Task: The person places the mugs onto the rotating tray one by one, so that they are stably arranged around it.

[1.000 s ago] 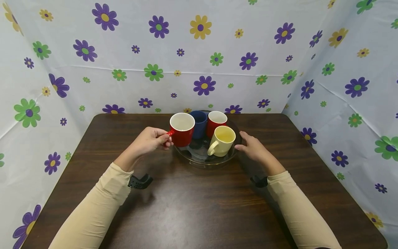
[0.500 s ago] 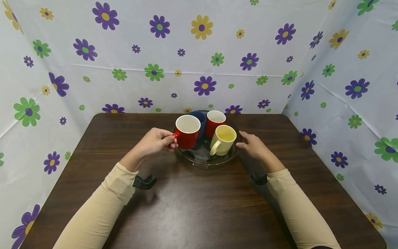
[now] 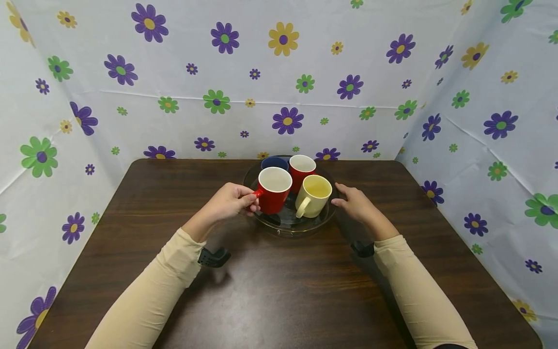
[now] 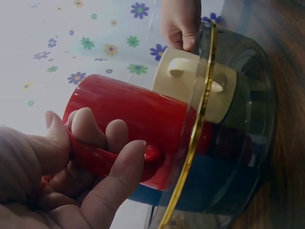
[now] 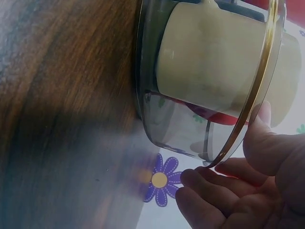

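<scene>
My left hand (image 3: 230, 200) grips the handle of a red mug (image 3: 273, 198) with a white inside. In the left wrist view the fingers curl round that handle, and the red mug (image 4: 128, 124) stands out past the rim of a glass dish (image 4: 202, 102). Within the dish (image 3: 287, 224) are a yellow mug (image 3: 313, 196), a second red mug (image 3: 302, 169) and a blue mug (image 3: 275, 163), partly hidden. At the dish's right edge my right hand (image 3: 358, 206) touches the gold rim with thumb and fingertips, the other fingers lying loosely outside it (image 5: 267, 181).
A dark wooden table (image 3: 279, 291) lies under the dish, which is close to the far edge. White sheeting with printed flowers (image 3: 283, 121) hangs behind the table and along both sides. Dark straps (image 3: 213, 257) sit at both wrists.
The left hand has carried the red mug to the right and slightly nearer, in front of the blue mug. The right hand stays about where it was at the dish's edge.
</scene>
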A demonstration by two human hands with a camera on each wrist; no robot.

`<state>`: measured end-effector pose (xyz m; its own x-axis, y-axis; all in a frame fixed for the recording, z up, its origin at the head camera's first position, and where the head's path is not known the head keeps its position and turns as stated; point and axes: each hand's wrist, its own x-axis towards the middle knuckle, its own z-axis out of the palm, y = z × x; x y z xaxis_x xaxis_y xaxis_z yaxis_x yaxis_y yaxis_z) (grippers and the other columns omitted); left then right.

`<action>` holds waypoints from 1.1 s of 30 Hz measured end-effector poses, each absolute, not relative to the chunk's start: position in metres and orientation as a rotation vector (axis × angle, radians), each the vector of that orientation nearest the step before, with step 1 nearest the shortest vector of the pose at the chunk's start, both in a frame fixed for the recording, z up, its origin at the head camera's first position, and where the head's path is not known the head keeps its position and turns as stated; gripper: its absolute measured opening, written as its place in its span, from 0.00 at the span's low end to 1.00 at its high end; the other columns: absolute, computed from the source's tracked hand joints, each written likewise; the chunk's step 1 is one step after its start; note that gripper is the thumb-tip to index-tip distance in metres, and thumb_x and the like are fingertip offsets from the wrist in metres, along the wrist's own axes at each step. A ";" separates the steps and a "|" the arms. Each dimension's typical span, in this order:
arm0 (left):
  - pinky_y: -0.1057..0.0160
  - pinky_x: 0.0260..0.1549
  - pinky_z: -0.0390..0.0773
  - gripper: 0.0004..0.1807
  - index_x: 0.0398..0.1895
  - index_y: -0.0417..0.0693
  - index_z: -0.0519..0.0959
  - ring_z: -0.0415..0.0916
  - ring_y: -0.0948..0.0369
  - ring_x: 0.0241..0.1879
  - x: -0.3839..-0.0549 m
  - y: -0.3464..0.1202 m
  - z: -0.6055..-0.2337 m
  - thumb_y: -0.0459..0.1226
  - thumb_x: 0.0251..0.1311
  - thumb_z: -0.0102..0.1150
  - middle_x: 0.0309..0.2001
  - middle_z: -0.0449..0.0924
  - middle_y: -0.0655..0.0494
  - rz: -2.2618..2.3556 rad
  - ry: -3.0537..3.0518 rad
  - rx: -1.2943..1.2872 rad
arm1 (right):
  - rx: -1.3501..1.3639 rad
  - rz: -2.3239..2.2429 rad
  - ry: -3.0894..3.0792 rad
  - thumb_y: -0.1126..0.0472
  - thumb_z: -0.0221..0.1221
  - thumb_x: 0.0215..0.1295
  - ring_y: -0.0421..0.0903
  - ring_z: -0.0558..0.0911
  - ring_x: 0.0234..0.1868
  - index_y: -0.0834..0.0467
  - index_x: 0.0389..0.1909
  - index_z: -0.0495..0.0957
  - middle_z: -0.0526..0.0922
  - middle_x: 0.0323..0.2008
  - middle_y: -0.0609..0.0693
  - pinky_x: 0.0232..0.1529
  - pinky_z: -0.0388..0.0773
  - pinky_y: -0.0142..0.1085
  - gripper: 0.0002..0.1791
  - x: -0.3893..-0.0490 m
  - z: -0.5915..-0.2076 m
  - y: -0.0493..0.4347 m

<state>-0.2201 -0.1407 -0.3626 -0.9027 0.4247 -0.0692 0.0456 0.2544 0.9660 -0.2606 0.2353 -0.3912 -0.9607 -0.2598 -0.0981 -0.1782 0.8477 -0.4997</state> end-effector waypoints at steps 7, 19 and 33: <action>0.46 0.46 0.85 0.11 0.43 0.26 0.82 0.80 0.58 0.30 -0.222 -0.133 -0.368 0.31 0.72 0.56 0.31 0.84 0.44 1.678 2.212 0.397 | -0.353 -0.749 2.864 0.59 0.59 0.74 0.69 0.62 0.73 0.70 0.75 0.56 0.61 0.73 0.71 0.71 0.59 0.61 0.37 -0.261 -0.391 0.236; 0.58 0.39 0.87 0.11 0.41 0.26 0.82 0.79 0.57 0.29 -0.228 -0.127 -0.373 0.30 0.72 0.56 0.29 0.83 0.46 1.710 2.153 0.381 | -0.357 -0.742 2.873 0.59 0.59 0.74 0.68 0.63 0.73 0.70 0.75 0.57 0.61 0.73 0.70 0.71 0.58 0.60 0.36 -0.264 -0.391 0.237; 0.55 0.41 0.87 0.12 0.42 0.28 0.82 0.81 0.56 0.30 -0.236 -0.126 -0.378 0.32 0.73 0.56 0.33 0.83 0.39 1.681 2.128 0.331 | -0.359 -0.747 2.867 0.60 0.59 0.74 0.69 0.63 0.72 0.70 0.75 0.57 0.61 0.72 0.70 0.71 0.60 0.61 0.36 -0.262 -0.392 0.235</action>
